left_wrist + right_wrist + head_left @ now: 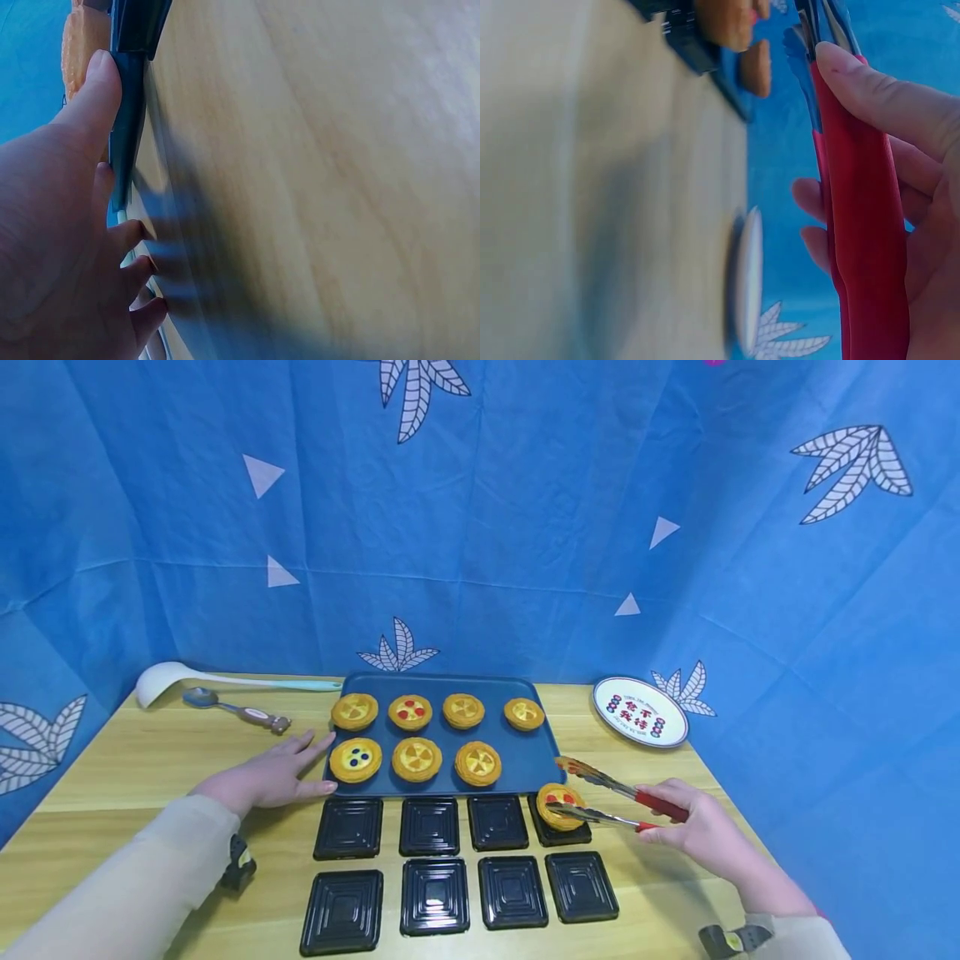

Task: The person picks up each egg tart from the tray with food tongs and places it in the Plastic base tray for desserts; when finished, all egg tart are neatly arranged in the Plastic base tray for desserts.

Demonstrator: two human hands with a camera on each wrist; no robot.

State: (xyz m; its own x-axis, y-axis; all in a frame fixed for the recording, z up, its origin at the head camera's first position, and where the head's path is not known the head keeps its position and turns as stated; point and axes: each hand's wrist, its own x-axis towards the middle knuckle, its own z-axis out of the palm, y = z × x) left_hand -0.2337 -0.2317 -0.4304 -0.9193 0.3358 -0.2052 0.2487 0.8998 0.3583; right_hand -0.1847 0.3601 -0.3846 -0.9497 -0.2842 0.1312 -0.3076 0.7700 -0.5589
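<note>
My left hand (273,772) has its fingers spread, thumb and fingertips at the left edge of the dark blue baking tray (521,764). In the left wrist view its thumb presses the tray's rim (129,127). My right hand (705,831) grips metal tongs with red handles (866,217). The tong arms are spread: one tip overlaps an egg tart with red fruit (551,822), the other lies beyond it near the tray's right corner. That tart sits on a black square plastic base (557,838). Several more egg tarts (416,760) stand in two rows on the tray.
Several black square bases (348,827) lie in two rows before the tray. Back left are a white ladle (161,681) and a spoon with a bear-shaped handle end (255,717). An oval white plate with red lettering (641,712) stands back right, before a blue curtain (480,527).
</note>
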